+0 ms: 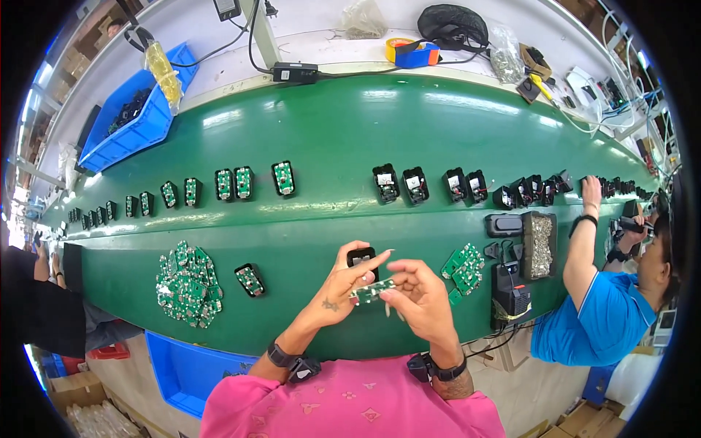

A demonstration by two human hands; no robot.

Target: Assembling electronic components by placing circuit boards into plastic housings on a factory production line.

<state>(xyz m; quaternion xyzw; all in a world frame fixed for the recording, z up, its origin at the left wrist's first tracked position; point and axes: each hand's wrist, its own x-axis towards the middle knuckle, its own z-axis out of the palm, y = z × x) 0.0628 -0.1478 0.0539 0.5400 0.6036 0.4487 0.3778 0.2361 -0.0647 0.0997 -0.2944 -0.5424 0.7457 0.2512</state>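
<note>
one green circuit board (372, 291), partly covered, was pinched by the right hand (425, 301) at lower centre, while one black case (359, 256), half hidden, was held by the left hand (334, 290).

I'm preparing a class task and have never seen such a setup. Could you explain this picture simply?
There is no robot here: a person works with two bare hands. The one picture comes from a wide fisheye camera on their head, looking down, so straight edges bend. The right hand holds a green circuit board; the left hand seems to hold a small black case. On the green bench lie a large board pile to the left, a smaller board pile to the right, and more cases ahead. A co-worker in blue sits at the right.
</note>
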